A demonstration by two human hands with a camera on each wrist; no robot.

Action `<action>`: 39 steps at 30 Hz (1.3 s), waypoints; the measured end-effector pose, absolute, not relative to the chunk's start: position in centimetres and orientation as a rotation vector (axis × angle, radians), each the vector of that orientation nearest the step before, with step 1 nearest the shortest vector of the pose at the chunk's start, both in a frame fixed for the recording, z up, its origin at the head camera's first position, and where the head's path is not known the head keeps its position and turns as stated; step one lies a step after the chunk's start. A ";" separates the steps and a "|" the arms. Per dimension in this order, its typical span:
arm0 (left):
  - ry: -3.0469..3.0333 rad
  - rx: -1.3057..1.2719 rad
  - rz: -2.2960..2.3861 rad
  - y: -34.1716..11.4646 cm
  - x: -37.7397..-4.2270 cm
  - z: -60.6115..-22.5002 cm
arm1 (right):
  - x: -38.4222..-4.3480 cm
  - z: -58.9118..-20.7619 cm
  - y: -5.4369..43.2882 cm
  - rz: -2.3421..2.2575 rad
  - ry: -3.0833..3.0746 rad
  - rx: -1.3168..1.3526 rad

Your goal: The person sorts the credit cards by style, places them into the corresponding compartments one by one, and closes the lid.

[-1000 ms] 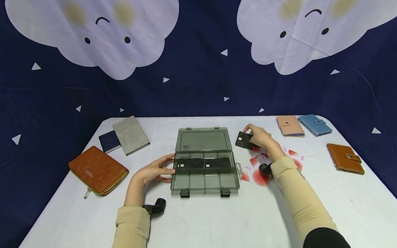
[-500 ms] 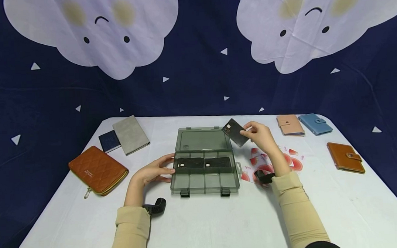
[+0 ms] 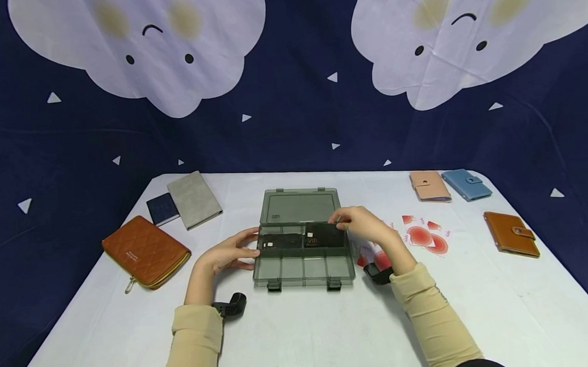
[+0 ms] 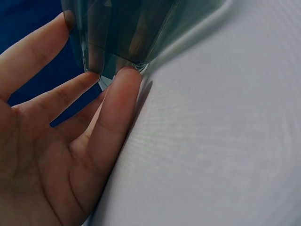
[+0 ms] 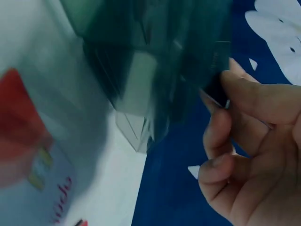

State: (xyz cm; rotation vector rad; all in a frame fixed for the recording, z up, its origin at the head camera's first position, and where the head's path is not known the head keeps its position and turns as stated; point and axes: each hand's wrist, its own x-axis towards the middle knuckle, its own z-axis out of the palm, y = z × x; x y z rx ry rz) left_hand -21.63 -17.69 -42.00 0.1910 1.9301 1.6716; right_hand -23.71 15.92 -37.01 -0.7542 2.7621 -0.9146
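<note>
A clear grey-green plastic compartment box [image 3: 290,271] stands with its lid [image 3: 297,205] folded back. My left hand [image 3: 223,256] rests against the box's left side. Its extended fingers and thumb [image 4: 120,94] touch the wall in the left wrist view. Between thumb and fingers, my right hand [image 3: 367,225] pinches the right end of a black VIP card [image 3: 320,237]. That card is level, over the back right compartments. In the right wrist view, the card's dark corner [image 5: 217,92] shows at the fingertips. Another black card [image 3: 283,242] lies in the back left compartments.
Red-and-white fruit-patterned cards [image 3: 426,235] lie right of the box, partly under the right wrist. A quilted brown zip wallet [image 3: 144,253], grey notebook [image 3: 194,201] and navy booklet [image 3: 162,209] are at left. Pink [image 3: 430,187], blue [image 3: 466,184] and brown [image 3: 510,234] card holders are at right.
My right hand has lifted the VIP card from the table by the fruit-patterned cards and carried it left over the box's back right compartments. The left hand has stayed at the box's side.
</note>
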 end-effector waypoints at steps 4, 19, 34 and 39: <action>1.935 0.182 1.667 -17.7 -21.6 -41.9 | -23.5 -37.4 15.2 -0.765 2.776 -0.790; 1.932 0.194 1.664 -17.7 -21.7 -41.9 | -23.5 -37.4 15.4 -0.560 2.867 -0.925; 1.931 0.195 1.661 -17.8 -21.8 -42.1 | -25.4 -37.7 21.9 -0.892 2.772 -0.636; 1.932 0.196 1.661 -17.7 -21.8 -42.1 | -25.1 -37.9 23.4 -0.734 2.618 -0.471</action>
